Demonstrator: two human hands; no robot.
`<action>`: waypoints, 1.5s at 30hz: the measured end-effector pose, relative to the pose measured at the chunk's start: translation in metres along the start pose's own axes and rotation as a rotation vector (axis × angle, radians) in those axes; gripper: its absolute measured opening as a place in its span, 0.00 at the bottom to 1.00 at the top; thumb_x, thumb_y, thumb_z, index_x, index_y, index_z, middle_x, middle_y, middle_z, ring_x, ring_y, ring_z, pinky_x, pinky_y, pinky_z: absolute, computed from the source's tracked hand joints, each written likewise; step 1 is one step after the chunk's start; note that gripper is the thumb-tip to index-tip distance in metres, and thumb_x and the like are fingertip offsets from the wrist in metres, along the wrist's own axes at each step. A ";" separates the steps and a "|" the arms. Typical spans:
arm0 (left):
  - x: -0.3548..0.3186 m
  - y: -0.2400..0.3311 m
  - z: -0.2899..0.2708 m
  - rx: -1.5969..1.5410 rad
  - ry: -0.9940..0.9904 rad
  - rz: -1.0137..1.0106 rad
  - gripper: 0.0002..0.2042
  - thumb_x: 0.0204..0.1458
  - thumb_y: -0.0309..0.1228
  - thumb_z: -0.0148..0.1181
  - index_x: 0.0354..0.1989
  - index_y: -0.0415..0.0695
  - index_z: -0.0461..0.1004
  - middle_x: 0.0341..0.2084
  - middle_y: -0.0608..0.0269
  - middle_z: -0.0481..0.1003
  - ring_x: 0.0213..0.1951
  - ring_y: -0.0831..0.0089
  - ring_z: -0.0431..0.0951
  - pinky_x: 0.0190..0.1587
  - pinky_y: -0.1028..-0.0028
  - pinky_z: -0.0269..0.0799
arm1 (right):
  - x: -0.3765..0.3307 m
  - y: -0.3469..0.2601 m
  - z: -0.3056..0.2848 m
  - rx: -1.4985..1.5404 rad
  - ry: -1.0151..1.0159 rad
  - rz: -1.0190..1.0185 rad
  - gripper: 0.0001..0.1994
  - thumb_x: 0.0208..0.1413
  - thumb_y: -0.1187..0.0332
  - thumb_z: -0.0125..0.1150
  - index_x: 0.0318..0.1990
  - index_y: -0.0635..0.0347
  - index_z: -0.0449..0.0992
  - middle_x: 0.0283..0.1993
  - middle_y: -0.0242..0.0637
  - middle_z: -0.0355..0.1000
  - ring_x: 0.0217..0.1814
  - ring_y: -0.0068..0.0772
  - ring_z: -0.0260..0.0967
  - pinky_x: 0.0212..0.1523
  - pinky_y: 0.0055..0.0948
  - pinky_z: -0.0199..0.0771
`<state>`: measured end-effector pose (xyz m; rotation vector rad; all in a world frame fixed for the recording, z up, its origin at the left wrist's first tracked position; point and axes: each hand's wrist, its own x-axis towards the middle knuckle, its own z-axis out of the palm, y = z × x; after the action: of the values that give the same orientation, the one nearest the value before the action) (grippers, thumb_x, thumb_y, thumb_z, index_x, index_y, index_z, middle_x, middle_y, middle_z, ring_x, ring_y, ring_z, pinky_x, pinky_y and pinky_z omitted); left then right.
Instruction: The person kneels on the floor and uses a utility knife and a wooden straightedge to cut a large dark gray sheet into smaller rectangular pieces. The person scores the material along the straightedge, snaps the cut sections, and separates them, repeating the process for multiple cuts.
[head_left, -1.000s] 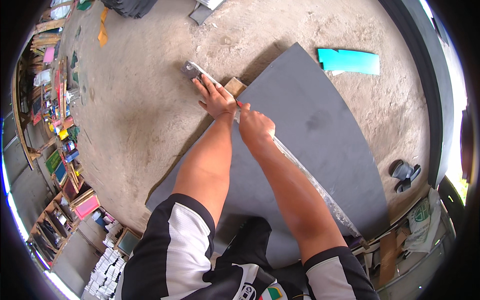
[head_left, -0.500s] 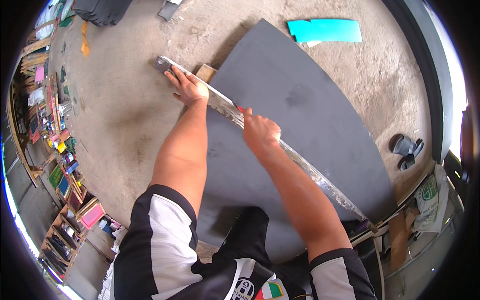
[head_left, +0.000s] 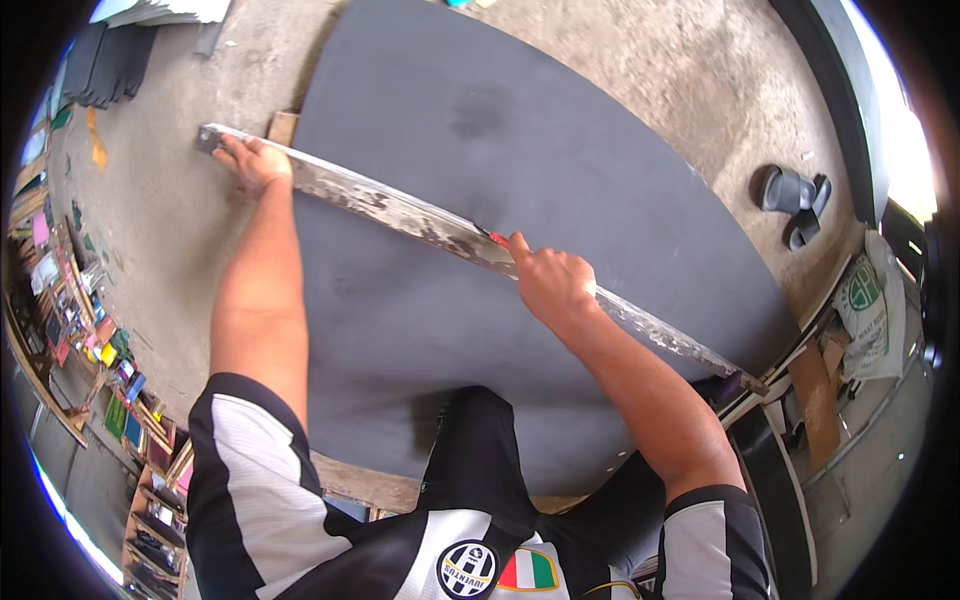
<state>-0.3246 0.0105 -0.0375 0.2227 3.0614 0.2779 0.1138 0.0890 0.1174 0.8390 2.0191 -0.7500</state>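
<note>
A large dark grey sheet with a rough black surface mark lies spread in front of me. Across it, slanting down from upper left to lower right, runs a long, worn metal straightedge. My left hand is on the straightedge near its upper left end, fingers bent over it and pressing it. Closed in my right hand is a red utility knife. Its tip touches the sheet at the far edge of the straightedge, near the middle. My right palm hides most of the knife.
A wood piece shows beside the sheet's left edge. Black sandals lie on the concrete floor at right, near a white sack. Stacked dark sheets are at far left, above shelves of clutter.
The knife in my right hand has slid along the straightedge, away from my left hand, toward the lower right. My left hand still presses the upper end. The whole view has shifted.
</note>
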 end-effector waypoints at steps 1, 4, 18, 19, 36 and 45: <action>0.003 -0.003 0.002 -0.018 0.008 0.016 0.32 0.71 0.50 0.33 0.83 0.58 0.46 0.84 0.64 0.39 0.78 0.57 0.58 0.76 0.33 0.44 | -0.007 0.009 0.005 -0.011 -0.001 0.006 0.21 0.64 0.74 0.56 0.63 0.59 0.65 0.32 0.45 0.83 0.34 0.47 0.85 0.29 0.43 0.84; 0.011 -0.010 0.008 -0.052 0.027 0.048 0.33 0.70 0.50 0.32 0.83 0.57 0.47 0.84 0.62 0.39 0.79 0.56 0.54 0.76 0.32 0.37 | -0.026 0.036 0.019 -0.019 -0.004 0.028 0.21 0.64 0.74 0.56 0.63 0.59 0.65 0.32 0.44 0.82 0.34 0.47 0.85 0.30 0.43 0.84; 0.056 -0.035 0.027 0.055 0.084 0.070 0.33 0.70 0.53 0.32 0.82 0.59 0.49 0.83 0.64 0.44 0.80 0.52 0.52 0.75 0.32 0.43 | -0.122 0.176 0.104 -0.063 -0.096 0.140 0.23 0.65 0.71 0.56 0.67 0.55 0.64 0.34 0.43 0.83 0.36 0.46 0.85 0.36 0.43 0.83; 0.060 -0.037 0.029 0.057 0.081 0.084 0.33 0.69 0.53 0.32 0.82 0.59 0.49 0.83 0.64 0.44 0.80 0.52 0.53 0.75 0.32 0.44 | -0.127 0.188 0.108 -0.070 -0.150 0.155 0.23 0.66 0.70 0.55 0.68 0.55 0.63 0.35 0.43 0.84 0.38 0.44 0.86 0.37 0.42 0.83; 0.087 -0.022 0.017 0.415 0.242 -0.013 0.32 0.62 0.48 0.43 0.73 0.51 0.69 0.72 0.46 0.65 0.71 0.48 0.67 0.72 0.42 0.60 | -0.221 0.325 0.190 -0.150 -0.079 0.278 0.14 0.66 0.69 0.54 0.58 0.48 0.69 0.32 0.40 0.83 0.33 0.48 0.84 0.32 0.45 0.81; -0.223 0.079 -0.001 0.067 0.210 0.716 0.21 0.65 0.49 0.55 0.58 0.48 0.76 0.59 0.55 0.74 0.68 0.55 0.63 0.61 0.43 0.60 | -0.222 0.326 0.192 -0.146 -0.123 0.255 0.16 0.66 0.70 0.55 0.59 0.49 0.69 0.36 0.38 0.84 0.40 0.43 0.86 0.34 0.41 0.82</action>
<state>-0.0930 0.0542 -0.0117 1.3721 3.0557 0.2337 0.5517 0.0786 0.1411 0.9199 1.7927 -0.4921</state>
